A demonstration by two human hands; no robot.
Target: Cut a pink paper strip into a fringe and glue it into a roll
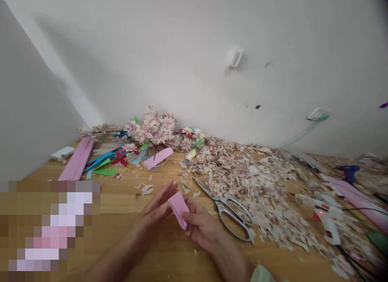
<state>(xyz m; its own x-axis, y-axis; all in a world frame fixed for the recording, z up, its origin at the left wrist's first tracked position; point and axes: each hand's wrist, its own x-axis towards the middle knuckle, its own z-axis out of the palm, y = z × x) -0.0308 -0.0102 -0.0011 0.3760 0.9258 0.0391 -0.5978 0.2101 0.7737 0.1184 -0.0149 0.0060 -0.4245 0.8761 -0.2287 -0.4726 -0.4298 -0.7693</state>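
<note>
My right hand point(202, 225) is closed on a folded strip of pink paper point(178, 205), thumb on its front face. Along the left edge of this paper is my left hand point(159, 205), its fingers stretched out and slightly blurred; whether it touches the paper I cannot tell. Just right of my right hand, large metal scissors point(226, 209) lie on the wooden table point(145, 249), points toward the wall. Another pink paper strip point(159, 157) rests farther back, near small shreds.
Pale petal-like scraps point(257, 185) are heaped along the right. Handmade flowers point(157, 126) stand against the wall. Long pink paper point(77, 158) and blue strips point(101, 158) lie at left. A white glue gun point(327, 217) with a red light and a blue glue gun point(350, 172) sit right.
</note>
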